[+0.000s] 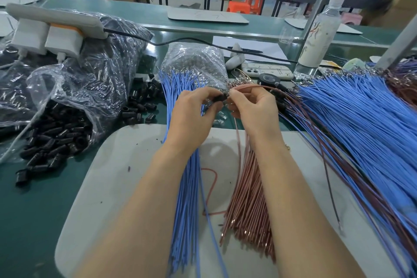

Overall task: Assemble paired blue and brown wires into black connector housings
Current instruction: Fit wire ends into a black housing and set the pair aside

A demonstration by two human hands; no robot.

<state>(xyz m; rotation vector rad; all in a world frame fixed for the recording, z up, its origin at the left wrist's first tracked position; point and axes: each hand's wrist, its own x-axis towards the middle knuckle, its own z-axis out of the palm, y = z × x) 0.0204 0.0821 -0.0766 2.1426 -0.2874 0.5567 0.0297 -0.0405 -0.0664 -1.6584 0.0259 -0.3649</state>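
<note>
My left hand (194, 115) pinches a small black connector housing (220, 98) at the middle of the bench. My right hand (252, 108) meets it from the right and pinches a brown wire (259, 86) at the housing's end; that wire arcs off to the right. Under my left forearm lies a bundle of blue wires (187, 198). A bundle of brown wires (248, 205) lies under my right forearm. Both bundles rest on a grey mat (126, 176). Loose black housings (56, 140) spill from a clear bag at the left.
A large pile of blue and brown wires (361, 124) fans out at the right. A clear bag of small parts (196, 63) stands behind my hands. A phone (266, 71), a roll of black tape (268, 79), a bottle (320, 36) and a power strip (54, 20) sit further back.
</note>
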